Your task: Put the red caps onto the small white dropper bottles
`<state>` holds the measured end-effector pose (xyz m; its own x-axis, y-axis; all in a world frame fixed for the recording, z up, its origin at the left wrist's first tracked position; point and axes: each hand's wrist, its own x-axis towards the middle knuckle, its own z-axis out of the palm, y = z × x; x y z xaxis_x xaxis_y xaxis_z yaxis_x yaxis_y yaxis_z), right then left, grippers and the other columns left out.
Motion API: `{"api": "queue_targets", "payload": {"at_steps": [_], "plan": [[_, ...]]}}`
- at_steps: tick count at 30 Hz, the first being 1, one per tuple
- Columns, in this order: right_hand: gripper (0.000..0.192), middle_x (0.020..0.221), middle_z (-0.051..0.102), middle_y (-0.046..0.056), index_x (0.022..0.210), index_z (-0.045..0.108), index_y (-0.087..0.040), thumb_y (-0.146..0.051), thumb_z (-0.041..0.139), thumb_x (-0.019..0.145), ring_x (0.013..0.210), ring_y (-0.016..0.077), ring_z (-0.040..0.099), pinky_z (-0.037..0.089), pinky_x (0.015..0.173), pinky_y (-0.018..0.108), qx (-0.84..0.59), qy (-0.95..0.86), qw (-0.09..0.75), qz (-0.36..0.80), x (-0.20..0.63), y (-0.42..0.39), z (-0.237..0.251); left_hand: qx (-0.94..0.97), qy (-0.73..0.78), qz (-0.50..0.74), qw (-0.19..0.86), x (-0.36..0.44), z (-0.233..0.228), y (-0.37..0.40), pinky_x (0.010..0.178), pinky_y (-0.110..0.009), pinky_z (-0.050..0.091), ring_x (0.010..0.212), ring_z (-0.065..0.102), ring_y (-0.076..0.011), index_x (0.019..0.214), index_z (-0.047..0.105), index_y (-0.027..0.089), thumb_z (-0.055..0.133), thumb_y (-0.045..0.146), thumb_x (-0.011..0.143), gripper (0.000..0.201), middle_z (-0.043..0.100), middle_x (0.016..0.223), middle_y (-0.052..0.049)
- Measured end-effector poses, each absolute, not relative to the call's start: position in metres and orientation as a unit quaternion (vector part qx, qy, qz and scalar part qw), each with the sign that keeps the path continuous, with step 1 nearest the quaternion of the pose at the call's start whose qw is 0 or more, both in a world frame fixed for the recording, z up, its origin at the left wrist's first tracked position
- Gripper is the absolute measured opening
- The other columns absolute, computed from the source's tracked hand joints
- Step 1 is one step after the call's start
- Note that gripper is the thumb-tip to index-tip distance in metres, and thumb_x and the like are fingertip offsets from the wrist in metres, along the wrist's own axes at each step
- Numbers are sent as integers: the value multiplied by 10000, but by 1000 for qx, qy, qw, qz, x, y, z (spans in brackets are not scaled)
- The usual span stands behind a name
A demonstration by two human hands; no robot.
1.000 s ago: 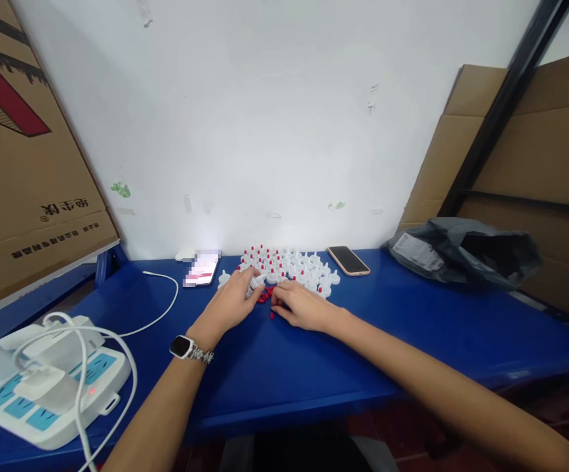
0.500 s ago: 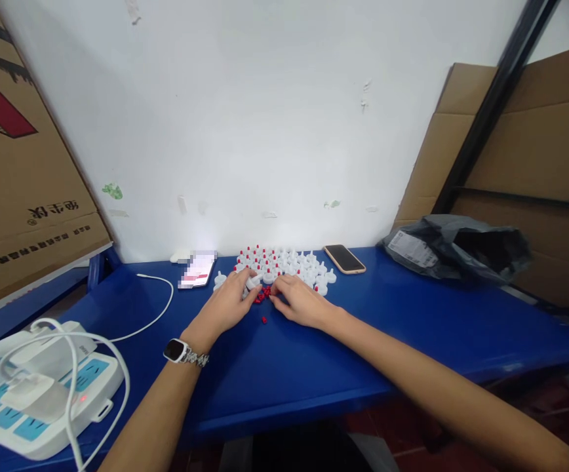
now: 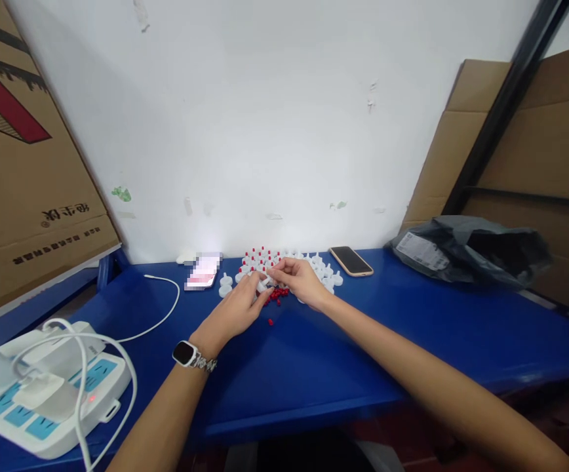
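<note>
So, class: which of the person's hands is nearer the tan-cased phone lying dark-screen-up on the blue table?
Right. The right hand is just left of the tan-cased phone, by the white caps; the left hand lies farther left and nearer the camera.

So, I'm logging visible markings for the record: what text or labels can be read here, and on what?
Cardboard box: printed characters, mirrored and too distorted to quote.
Label on grey bag: too small to read.
Phone screen: blurred, unreadable.
Watch face: nothing legible.
Power strip, white caps by left hand and right hand: no text seen.
</note>
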<state>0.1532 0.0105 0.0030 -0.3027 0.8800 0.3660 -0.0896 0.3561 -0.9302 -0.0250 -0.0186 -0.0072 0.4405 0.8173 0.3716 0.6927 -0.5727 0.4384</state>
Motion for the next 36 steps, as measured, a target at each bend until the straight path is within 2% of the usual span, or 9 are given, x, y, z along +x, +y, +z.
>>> {"api": "queue_targets", "payload": {"at_steps": [7, 17, 24, 27, 29, 31, 34, 36], "plan": [[367, 632, 633, -26, 757, 567, -185, -477, 779, 696, 564, 102, 547, 430, 592, 243, -288, -612, 518, 524, 158, 1, 1, 837, 464, 270, 103, -22, -3, -23, 841, -403, 481, 895, 598, -233, 1201, 489, 197, 344, 468, 993, 371, 603, 1018, -93], [413, 625, 595, -32, 709, 511, -196, -501, 788, 685, 570, 106, 535, 423, 604, 255, -270, -639, 499, 519, 161, 0, -1, 858, 441, 250, 81, -22, -4, -25, 908, -437, 469, 1029, 572, -258, 1186, 462, 190, 329, 397, 1000, 309, 567, 1104, -119], [422, 618, 566, -35, 705, 493, -196, -512, 773, 697, 568, 105, 515, 405, 589, 252, -266, -656, 491, 508, 164, -3, 0, 865, 429, 249, 79, -19, -1, -29, 875, -426, 477, 983, 584, -253, 1130, 484, 187, 330, 396, 1001, 290, 587, 1056, -112], [403, 629, 581, -27, 720, 504, -196, -508, 759, 708, 560, 108, 515, 399, 567, 251, -272, -666, 488, 494, 166, 0, 3, 861, 426, 269, 71, -17, 1, -30, 856, -406, 483, 990, 603, -258, 1217, 470, 204, 381, 456, 984, 355, 606, 1086, -107], [365, 632, 587, -24, 729, 517, -195, -482, 743, 726, 557, 109, 513, 396, 556, 250, -283, -673, 501, 465, 165, 7, 7, 844, 447, 289, 62, -22, 3, -29, 806, -386, 491, 959, 621, -262, 1333, 399, 214, 468, 521, 937, 506, 618, 1083, -99], [312, 616, 584, -28, 734, 524, -195, -443, 713, 753, 551, 109, 512, 394, 546, 246, -297, -677, 525, 423, 162, 20, 13, 819, 485, 301, 59, -32, 4, -24, 734, -361, 490, 881, 634, -254, 1356, 378, 206, 521, 546, 900, 587, 631, 1010, -80], [192, 639, 623, -13, 769, 552, -188, -348, 658, 788, 563, 117, 548, 405, 541, 241, -329, -704, 518, 357, 149, 45, 23, 778, 547, 300, 68, -56, 3, -11, 688, -338, 474, 792, 626, -223, 1104, 522, 179, 429, 432, 957, 307, 627, 921, -69], [101, 659, 650, -2, 776, 568, -182, -264, 625, 791, 578, 123, 575, 421, 554, 239, -360, -738, 480, 309, 134, 63, 28, 750, 588, 297, 62, -71, 1, -3, 714, -342, 475, 813, 622, -223, 1021, 522, 162, 407, 319, 963, 203, 623, 932, -89]]}}
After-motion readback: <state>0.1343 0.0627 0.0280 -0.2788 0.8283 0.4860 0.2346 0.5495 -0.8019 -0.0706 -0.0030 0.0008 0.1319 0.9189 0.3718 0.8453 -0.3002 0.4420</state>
